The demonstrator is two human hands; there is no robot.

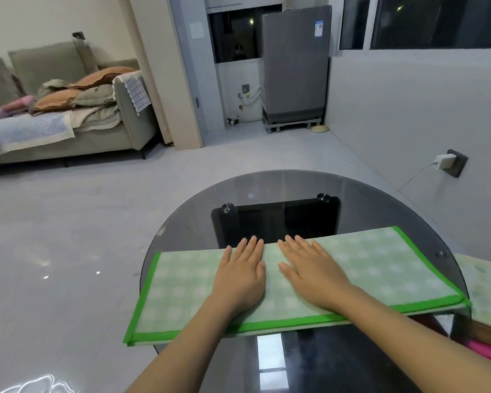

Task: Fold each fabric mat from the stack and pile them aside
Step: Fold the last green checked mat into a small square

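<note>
Both your left hand (240, 275) and right hand (309, 272) lie flat, fingers straight, at the middle of the green mat (380, 268), whose long axis runs left-right across the desk (281, 188).

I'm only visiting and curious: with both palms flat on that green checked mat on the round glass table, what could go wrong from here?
The green mat is wider than the glass table; its left end overhangs the rim, so it might sag or slide off when the left hand and right hand lift. The glass looks smooth, so a hard push could shift the fold. The right end lies near another mat and might snag on it.
</note>
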